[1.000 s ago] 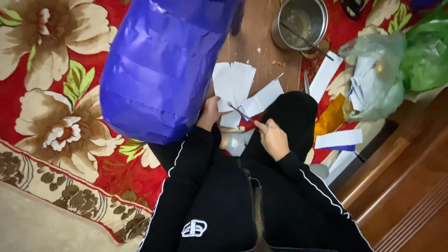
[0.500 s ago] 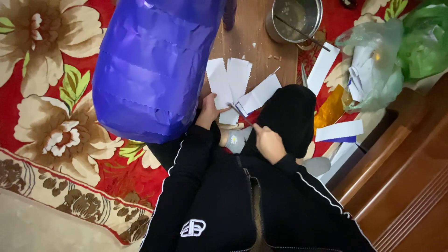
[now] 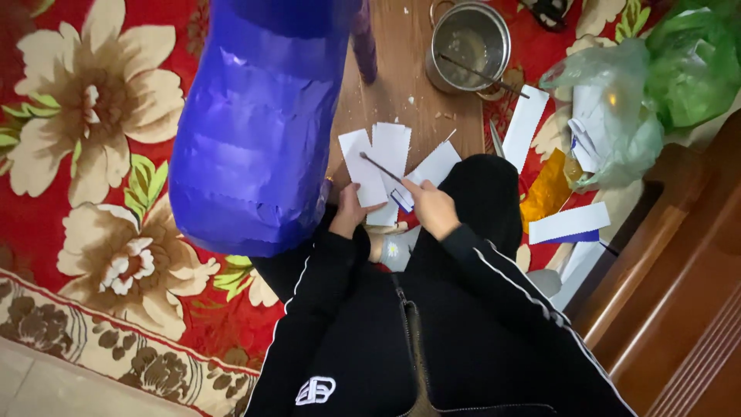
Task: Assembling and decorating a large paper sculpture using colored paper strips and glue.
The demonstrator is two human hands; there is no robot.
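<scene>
1. Head view, work so far: a large purple paper-covered form [image 3: 258, 127] stands on the floral carpet [image 3: 85, 154], its surface already layered over with paper strips. Several white paper strips [image 3: 390, 154] are still loose on the wooden board [image 3: 401, 69] in front of the person's knees, and more lie to the right near the plastic bags [image 3: 625, 100], so I judge the covering well advanced but not finished.

2. Head view, hands: the left hand [image 3: 349, 210] lies flat, fingers spread, pinning the strips. The right hand [image 3: 432, 208] is closed round a thin brush [image 3: 382, 167] whose tip rests on a strip. A metal pot [image 3: 469, 45] with a stick in it stands beyond.

3. Against the earlier frame: the right hand has shifted up onto the strips, and the brush now lies across them; the purple form has barely moved.
</scene>
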